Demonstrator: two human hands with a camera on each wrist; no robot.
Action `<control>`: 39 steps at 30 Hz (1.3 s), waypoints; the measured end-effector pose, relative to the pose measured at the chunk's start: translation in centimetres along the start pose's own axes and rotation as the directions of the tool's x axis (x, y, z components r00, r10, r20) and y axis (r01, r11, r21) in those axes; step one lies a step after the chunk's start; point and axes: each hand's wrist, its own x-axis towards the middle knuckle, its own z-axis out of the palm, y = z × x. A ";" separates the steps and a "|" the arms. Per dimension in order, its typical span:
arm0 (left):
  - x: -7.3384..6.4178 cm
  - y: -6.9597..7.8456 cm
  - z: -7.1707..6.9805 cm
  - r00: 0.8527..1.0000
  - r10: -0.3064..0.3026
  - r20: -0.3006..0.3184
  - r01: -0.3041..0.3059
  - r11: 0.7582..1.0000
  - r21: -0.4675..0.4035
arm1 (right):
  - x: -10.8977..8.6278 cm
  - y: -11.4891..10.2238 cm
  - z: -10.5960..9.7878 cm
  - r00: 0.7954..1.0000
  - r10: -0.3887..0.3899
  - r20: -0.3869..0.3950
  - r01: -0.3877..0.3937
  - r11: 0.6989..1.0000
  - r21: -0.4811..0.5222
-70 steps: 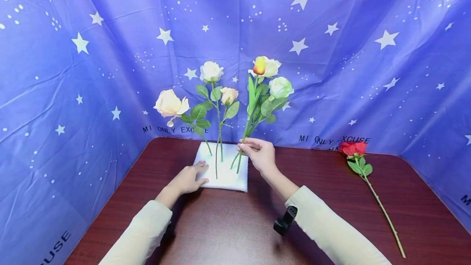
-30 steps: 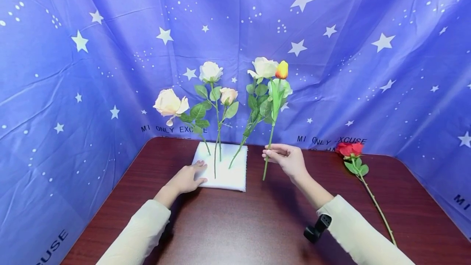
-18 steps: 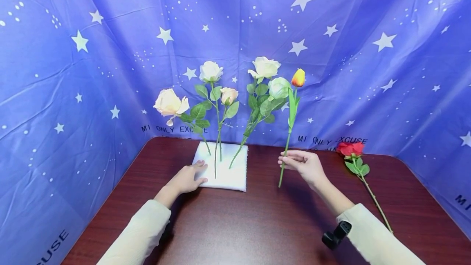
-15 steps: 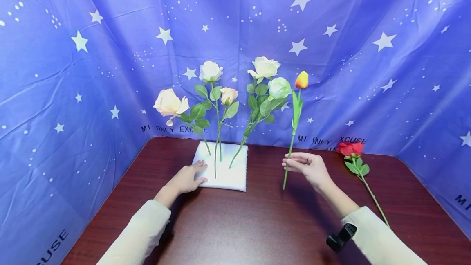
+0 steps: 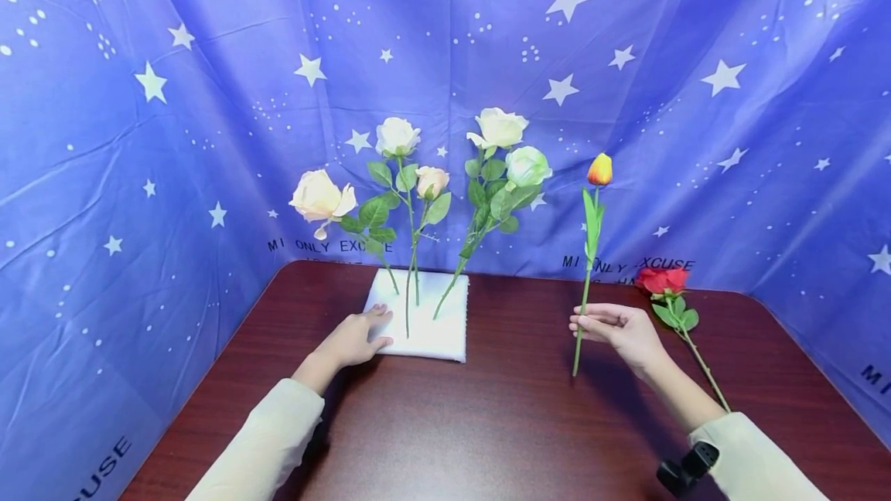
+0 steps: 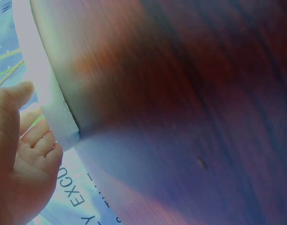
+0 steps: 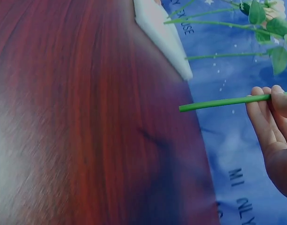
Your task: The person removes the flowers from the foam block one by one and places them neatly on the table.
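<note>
Between thumb and fingers my right hand [image 5: 623,335] pinches the green stem of a yellow-orange tulip [image 5: 600,169], held nearly upright right of the foam block. In the right wrist view the lower end of the stem [image 7: 218,103] sticks out past the fingers, above the table. My left hand [image 5: 351,337] rests with its fingers spread on the left edge of the white foam block [image 5: 445,342]. Several pale roses stand in that block: a cream one [image 5: 322,195], a white one [image 5: 398,136], a small peach one [image 5: 432,182], another white one [image 5: 501,127] and a greenish one [image 5: 528,167].
A red rose [image 5: 663,280] lies on the dark wooden table [image 5: 418,424] at the right, its stem running toward the front behind my right forearm. Blue cloth [image 5: 230,99] with stars hangs around the back and sides. A black device [image 5: 687,470] sits at my right cuff.
The tulip, first held over the foam block among the roses, has moved right and somewhat lower with my right hand. My left hand has stayed on the block.
</note>
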 end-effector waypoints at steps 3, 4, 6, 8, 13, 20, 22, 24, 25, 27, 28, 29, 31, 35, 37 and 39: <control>0.1 0.0 0.0 1.000 0.003 0.000 -0.003 1.000 0.001 | -1.1 -0.9 -0.1 0.999 0.028 -0.023 -0.029 0.998 -0.056; 0.1 0.0 0.1 1.000 -0.001 0.004 0.001 1.000 -0.002 | -1.4 -0.9 -0.4 0.999 0.038 -0.028 -0.040 0.997 -0.063; 0.1 0.0 0.0 1.000 -0.003 0.005 0.003 1.000 -0.001 | -2.1 -0.6 -1.2 0.999 0.050 -0.021 -0.051 0.995 -0.085; 0.1 0.0 0.0 1.000 -0.005 0.008 0.005 1.000 -0.003 | -2.7 -0.6 -1.7 0.996 0.083 -0.035 -0.087 0.988 -0.129; 0.1 0.0 0.0 1.000 -0.003 0.005 0.003 1.000 -0.008 | -4.0 -1.1 -2.9 0.995 0.098 -0.018 -0.100 0.982 -0.163; -0.1 -0.1 0.0 1.000 -0.004 0.001 0.004 1.000 -0.029 | -5.7 -2.9 -3.1 0.987 0.161 -0.005 -0.160 0.975 -0.157; -0.1 -0.2 0.1 1.000 -0.007 0.005 0.007 0.999 -0.033 | -6.1 -3.2 -3.4 0.983 0.183 -0.014 -0.182 0.968 -0.172; -0.1 -0.2 0.1 1.000 -0.001 0.003 0.001 1.000 -0.031 | -6.6 -3.3 -3.8 0.980 0.195 -0.025 -0.197 0.965 -0.173; -0.1 -0.3 0.1 1.000 0.000 0.003 0.000 0.999 -0.032 | -6.8 -3.3 -4.0 0.980 0.196 -0.025 -0.197 0.965 -0.174; -0.1 -0.3 0.1 1.000 0.001 0.001 -0.001 0.999 -0.036 | -7.3 -3.3 -4.6 0.981 0.194 -0.020 -0.195 0.966 -0.172; -0.1 -0.2 0.1 1.000 0.001 0.002 -0.001 0.999 -0.035 | -7.5 -3.3 -4.8 0.981 0.194 -0.017 -0.195 0.967 -0.167; -0.1 -0.2 0.1 1.000 0.001 0.003 0.000 0.999 -0.035 | -7.8 -3.3 -5.0 0.979 0.202 -0.020 -0.202 0.964 -0.173; 0.0 -0.2 0.0 1.000 -0.001 0.009 0.002 0.999 -0.034 | -8.3 -3.4 -5.5 0.973 0.228 -0.034 -0.230 0.954 -0.194; 0.1 -0.3 0.0 1.000 0.000 0.012 0.000 1.000 -0.028 | -9.1 -3.4 -6.2 0.955 0.289 -0.064 -0.296 0.929 -0.221; 0.1 -0.3 0.0 1.000 -0.001 0.011 0.001 1.000 -0.029 | -9.4 -3.3 -6.5 0.953 0.297 -0.052 -0.302 0.931 -0.205; 0.2 -0.3 0.0 1.000 0.000 0.013 0.001 1.000 -0.028 | -9.7 -3.1 -6.9 0.954 0.300 -0.030 -0.300 0.935 -0.190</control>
